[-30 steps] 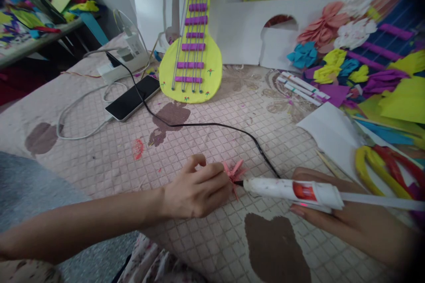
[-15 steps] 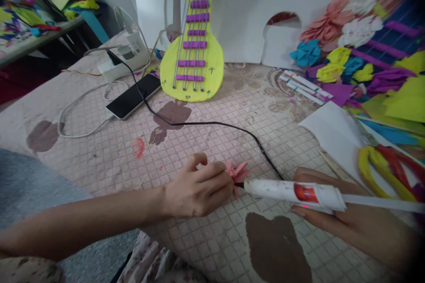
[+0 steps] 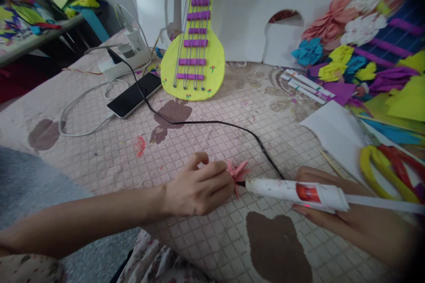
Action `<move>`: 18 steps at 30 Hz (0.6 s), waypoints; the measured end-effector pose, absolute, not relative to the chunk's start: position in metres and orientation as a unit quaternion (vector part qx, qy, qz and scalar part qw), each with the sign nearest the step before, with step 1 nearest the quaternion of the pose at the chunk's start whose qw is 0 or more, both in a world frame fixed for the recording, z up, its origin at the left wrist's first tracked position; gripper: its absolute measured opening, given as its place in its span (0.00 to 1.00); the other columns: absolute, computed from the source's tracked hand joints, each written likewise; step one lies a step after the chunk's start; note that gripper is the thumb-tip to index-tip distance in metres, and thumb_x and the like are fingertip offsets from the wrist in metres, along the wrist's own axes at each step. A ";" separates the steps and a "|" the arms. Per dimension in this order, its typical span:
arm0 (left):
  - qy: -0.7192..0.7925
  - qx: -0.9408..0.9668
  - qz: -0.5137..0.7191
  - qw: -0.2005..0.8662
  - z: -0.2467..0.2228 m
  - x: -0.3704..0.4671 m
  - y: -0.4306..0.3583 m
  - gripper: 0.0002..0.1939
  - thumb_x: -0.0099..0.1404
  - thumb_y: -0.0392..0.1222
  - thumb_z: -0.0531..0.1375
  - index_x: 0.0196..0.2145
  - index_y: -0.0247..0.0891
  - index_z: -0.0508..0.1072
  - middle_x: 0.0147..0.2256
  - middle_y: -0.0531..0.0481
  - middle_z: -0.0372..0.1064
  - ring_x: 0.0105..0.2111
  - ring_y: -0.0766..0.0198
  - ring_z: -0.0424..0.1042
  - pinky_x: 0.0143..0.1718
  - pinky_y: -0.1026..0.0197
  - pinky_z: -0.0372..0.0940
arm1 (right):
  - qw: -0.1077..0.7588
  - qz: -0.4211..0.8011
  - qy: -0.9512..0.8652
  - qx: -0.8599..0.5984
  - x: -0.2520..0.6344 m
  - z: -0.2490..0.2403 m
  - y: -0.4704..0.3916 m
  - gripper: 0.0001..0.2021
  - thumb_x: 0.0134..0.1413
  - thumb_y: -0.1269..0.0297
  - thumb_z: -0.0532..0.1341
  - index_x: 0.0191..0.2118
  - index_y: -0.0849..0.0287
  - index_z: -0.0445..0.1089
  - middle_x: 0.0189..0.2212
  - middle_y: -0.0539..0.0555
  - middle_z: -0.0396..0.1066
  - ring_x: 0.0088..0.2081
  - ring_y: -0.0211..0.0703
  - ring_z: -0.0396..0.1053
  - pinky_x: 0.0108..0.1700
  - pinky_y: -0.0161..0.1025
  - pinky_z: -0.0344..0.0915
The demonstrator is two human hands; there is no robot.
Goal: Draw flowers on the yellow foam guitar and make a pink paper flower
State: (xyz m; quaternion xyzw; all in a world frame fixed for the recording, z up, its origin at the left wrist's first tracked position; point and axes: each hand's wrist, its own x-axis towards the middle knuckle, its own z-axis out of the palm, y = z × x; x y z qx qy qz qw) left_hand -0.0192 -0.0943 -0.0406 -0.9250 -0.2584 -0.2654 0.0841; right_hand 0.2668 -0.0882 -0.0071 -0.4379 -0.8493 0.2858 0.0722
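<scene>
My left hand (image 3: pixel 195 190) pinches a small pink paper flower (image 3: pixel 237 172) just above the pink quilted bedspread (image 3: pixel 206 137). My right hand (image 3: pixel 335 212) grips a white hot glue gun (image 3: pixel 292 191) lying almost level, its dark nozzle touching the flower's right side. A white glue stick (image 3: pixel 385 204) sticks out of the gun's back. The gun's black cord (image 3: pixel 206 123) runs left across the bedspread to a white power strip (image 3: pixel 123 61).
A phone (image 3: pixel 134 95) on a white cable lies at the left. A yellow cardboard guitar (image 3: pixel 195 44) leans at the back beside a white board (image 3: pixel 245 31). Paper flowers (image 3: pixel 335 40), markers (image 3: pixel 307 86), white sheets (image 3: pixel 332 130) and coloured strips (image 3: pixel 385 166) crowd the right.
The glue gun's nozzle has stayed against the flower while both hands shifted slightly right; the view rose a little. My left index finger curled more.
</scene>
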 end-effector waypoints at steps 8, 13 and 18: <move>-0.259 -0.927 -0.261 0.081 -0.041 -0.019 -0.093 0.05 0.68 0.34 0.56 0.34 0.35 0.71 0.33 0.53 0.72 0.40 0.65 0.67 0.38 0.55 0.54 | 0.059 0.290 -0.852 -0.431 0.270 -0.007 -0.089 0.12 0.58 0.55 0.54 0.26 0.54 0.57 0.20 0.45 0.60 0.20 0.35 0.62 0.22 0.35 0.58; -0.258 -0.926 -0.262 0.084 -0.041 -0.019 -0.094 0.03 0.66 0.34 0.58 0.33 0.34 0.70 0.32 0.52 0.71 0.40 0.64 0.67 0.38 0.55 0.53 | 0.053 0.295 -0.852 -0.429 0.274 -0.009 -0.088 0.12 0.57 0.55 0.55 0.27 0.54 0.57 0.21 0.45 0.61 0.21 0.36 0.62 0.22 0.35 0.58; -0.254 -0.928 -0.261 0.084 -0.042 -0.020 -0.093 0.05 0.67 0.32 0.54 0.35 0.35 0.70 0.32 0.52 0.71 0.39 0.64 0.67 0.38 0.55 0.53 | 0.051 0.282 -0.850 -0.442 0.276 -0.009 -0.088 0.11 0.57 0.54 0.55 0.27 0.53 0.60 0.21 0.46 0.61 0.22 0.37 0.63 0.23 0.35 0.60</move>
